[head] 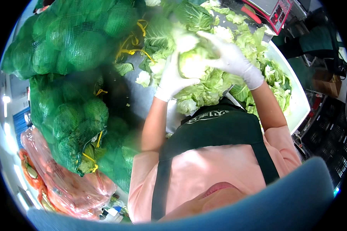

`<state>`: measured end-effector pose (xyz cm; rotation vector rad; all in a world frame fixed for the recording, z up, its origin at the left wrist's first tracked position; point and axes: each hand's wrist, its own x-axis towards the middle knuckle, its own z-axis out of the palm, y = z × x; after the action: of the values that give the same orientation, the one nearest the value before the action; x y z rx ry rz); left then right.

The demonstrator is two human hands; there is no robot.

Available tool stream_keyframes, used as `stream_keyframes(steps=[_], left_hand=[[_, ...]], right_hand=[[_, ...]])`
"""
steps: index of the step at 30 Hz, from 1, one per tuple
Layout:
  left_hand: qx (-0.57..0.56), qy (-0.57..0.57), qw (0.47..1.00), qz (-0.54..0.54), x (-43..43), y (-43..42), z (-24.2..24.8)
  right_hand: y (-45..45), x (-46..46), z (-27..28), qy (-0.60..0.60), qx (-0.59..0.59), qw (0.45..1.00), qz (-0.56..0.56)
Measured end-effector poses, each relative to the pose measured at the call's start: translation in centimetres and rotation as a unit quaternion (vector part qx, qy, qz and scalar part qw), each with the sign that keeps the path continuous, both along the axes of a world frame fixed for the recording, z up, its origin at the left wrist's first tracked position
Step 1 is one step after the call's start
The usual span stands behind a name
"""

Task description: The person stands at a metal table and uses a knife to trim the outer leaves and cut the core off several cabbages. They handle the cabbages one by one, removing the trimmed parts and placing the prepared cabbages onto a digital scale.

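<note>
A pale green cabbage head (192, 65) lies between my two gloved hands above a heap of loose leaves. My left hand (176, 76), in a white glove, curves around its left side, the thumb beneath it. My right hand (230, 56), gloved too, is at the right with fingers spread; its fingertips are near the head's upper right, and whether they all touch it is unclear. Cut cabbage leaves (214, 86) cover the metal table (136, 83) around both hands. A darker whole leaf (193, 16) lies beyond them.
Green mesh sacks of cabbages (86, 52) are piled at the left, with yellow ties (130, 52) beside them. A white tub (299, 104) with leaves stands at the right. A red-handled tool (251, 15) lies near a scale (277, 17) at the upper right. Black crates (325, 130) stand far right.
</note>
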<state>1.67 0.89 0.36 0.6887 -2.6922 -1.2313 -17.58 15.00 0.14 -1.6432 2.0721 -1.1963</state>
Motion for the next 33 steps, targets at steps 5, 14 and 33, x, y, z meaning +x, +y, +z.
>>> stream_keyframes(steps=[5, 14, 33], left_hand=[[0.059, 0.151, 0.984, 0.075, -1.3, 0.1, -2.9], [0.031, 0.107, 0.978, 0.175, -3.3, 1.7, -4.1], [-0.09, 0.131, 0.98, -0.117, -3.3, -0.4, 2.6]], right_hand=[[-0.7, -1.8, -1.8, -0.073, 0.154, 0.985, 0.004], [-1.9, -1.7, -5.9, -0.157, 0.106, 0.974, -0.123], [1.3, -2.3, 1.5, -0.109, 0.029, 0.985, -0.131]])
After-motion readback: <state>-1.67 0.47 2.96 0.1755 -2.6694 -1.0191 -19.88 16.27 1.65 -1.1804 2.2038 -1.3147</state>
